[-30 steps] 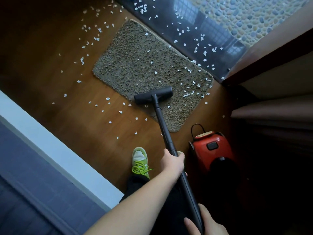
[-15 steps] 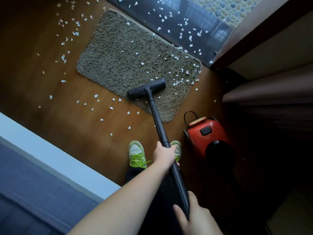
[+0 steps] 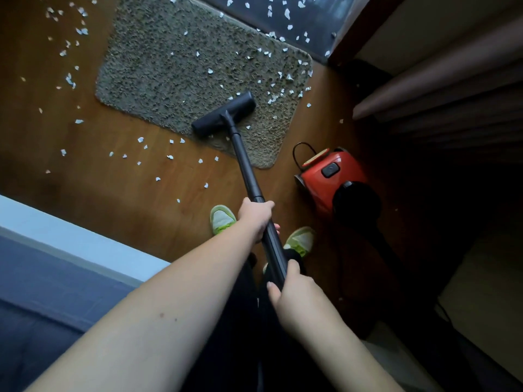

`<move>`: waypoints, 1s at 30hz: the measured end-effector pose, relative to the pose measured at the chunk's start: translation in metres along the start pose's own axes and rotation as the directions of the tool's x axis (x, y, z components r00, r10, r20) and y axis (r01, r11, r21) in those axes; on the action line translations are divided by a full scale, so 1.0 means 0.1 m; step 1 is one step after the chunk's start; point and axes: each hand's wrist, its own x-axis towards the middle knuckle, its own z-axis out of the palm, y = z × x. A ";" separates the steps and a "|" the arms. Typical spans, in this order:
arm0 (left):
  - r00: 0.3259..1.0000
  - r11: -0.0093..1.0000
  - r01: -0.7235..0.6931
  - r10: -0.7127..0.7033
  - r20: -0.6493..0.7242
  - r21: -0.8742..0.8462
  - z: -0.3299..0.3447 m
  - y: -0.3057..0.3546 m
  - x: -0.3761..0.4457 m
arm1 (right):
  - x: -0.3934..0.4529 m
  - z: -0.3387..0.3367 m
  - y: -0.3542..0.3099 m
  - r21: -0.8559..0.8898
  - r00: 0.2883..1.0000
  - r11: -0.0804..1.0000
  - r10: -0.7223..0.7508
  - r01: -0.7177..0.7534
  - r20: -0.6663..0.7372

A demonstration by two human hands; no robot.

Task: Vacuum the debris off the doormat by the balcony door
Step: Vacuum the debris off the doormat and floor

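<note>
A view from a person's head looks down at a brown wooden floor [image 3: 119,210] near a balcony door. A shaggy grey-green doormat [image 3: 181,75] lies on the far side of the floor, its far edge against the dark door sill [image 3: 311,12]. Small white scraps of debris [image 3: 278,94] dot the right part of the doormat, the sill and the floor to the left. A black vacuum tube [image 3: 246,168] runs from the person's hands out to a black floor nozzle [image 3: 224,114], which rests on the near edge of the doormat, left of the thickest patch of scraps. The left hand [image 3: 256,219] is wrapped around the tube partway down, fingers curled over it. The right hand [image 3: 294,290] grips the near end of the tube, thumb along its side. Two green and white shoes [image 3: 222,219] stand on the floor under the hands. A red vacuum cleaner body [image 3: 328,176] sits on the floor to the right, near the doormat's near right corner. A pale ledge [image 3: 70,244] runs along the near left.
</note>
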 end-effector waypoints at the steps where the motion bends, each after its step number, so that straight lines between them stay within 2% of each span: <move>1: 1.000 1.000 -0.003 0.003 0.009 -0.001 -0.02 -0.03 0.01 | 0.00 0.03 0.00 0.006 1.000 1.000 -0.004 0.004 0.002; 7: 0.995 0.989 -0.006 0.020 0.096 -0.146 -0.03 -0.18 0.02 | -0.01 0.11 0.15 0.055 0.996 0.996 -0.071 0.074 -0.051; 13: 0.998 0.992 -0.027 0.033 0.050 -0.126 0.14 -0.31 -0.11 | -0.10 0.12 0.45 0.119 0.992 0.986 -0.115 0.120 -0.047; 19: 1.000 0.996 -0.025 0.026 0.016 -0.089 0.54 -0.59 -0.25 | -0.22 0.17 0.95 0.227 0.996 0.970 -0.086 0.089 -0.026; 22: 0.999 0.998 -0.027 0.025 -0.036 -0.049 0.68 -0.70 -0.26 | -0.18 0.21 1.10 0.271 0.997 0.959 -0.082 0.077 0.006; 30: 0.991 0.982 0.039 -0.015 -0.130 0.184 0.75 -0.76 -0.12 | -0.04 0.27 1.16 0.297 0.994 0.952 -0.094 0.076 0.048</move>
